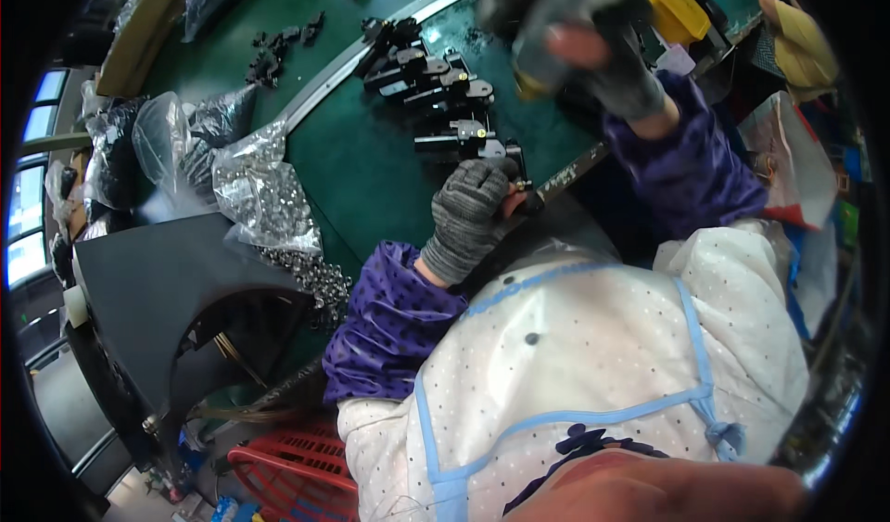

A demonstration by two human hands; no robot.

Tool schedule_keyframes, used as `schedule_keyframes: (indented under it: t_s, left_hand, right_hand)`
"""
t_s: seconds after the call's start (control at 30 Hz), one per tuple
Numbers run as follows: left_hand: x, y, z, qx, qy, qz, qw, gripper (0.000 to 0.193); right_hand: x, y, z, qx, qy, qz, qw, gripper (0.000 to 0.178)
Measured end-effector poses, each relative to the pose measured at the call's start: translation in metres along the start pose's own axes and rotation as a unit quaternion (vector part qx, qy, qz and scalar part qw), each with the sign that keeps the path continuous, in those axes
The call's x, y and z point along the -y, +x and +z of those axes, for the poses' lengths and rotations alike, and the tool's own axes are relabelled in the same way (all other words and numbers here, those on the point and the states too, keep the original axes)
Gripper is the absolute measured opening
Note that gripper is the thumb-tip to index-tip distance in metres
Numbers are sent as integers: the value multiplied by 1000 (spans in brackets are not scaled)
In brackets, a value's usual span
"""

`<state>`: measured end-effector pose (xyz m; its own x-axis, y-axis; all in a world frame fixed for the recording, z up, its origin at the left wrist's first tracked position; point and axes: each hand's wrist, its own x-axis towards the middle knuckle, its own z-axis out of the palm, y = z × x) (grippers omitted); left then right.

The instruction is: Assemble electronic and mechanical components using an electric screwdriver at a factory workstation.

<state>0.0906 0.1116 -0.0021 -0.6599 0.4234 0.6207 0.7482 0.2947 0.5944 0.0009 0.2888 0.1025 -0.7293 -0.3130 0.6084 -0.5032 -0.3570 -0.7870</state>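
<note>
Left hand [468, 211], one, in a grey knit glove with bare fingertips, is curling and pinching a small black metal fitting with a bright pin [522, 186] at the near edge of the green work table [371, 170]. Right hand [607, 63], one, in a matching glove, is hanging above and to the right of the left, blurring heavily; cannot tell whether it is gripping anything.

Just beyond the left hand, black metal hinge-like assemblies with silver tabs [454, 140] are lying in a slanting row; counting at least four, the far ones overlapping. Past them, one long silver metal strip [329, 82] is crossing the table. One yellow block-shaped object [679, 12] is sitting just right of the right hand.

Farther out, left of the left hand, one clear plastic bag of small silver parts [264, 188] is slumping above one loose heap of small silver pieces [320, 286], too many to count. One cluster of small black parts [278, 49] is lying far beyond, to the left. One red slotted plastic basket [292, 462] is standing low, behind the left hand.
</note>
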Motion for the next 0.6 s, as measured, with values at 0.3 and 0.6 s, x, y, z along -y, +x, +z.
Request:
schedule_keyframes:
  t_s: [0.3,0.6]
  left_hand:
    - [-7,-5,-2,17,-11,-46,999,18]
    - [-7,-1,-3,15,-7,-39,999,21]
  right_hand:
    - [20,-48,39,-66,58,160,983,63]
    - [9,-50,37,-75,38,148,985,63]
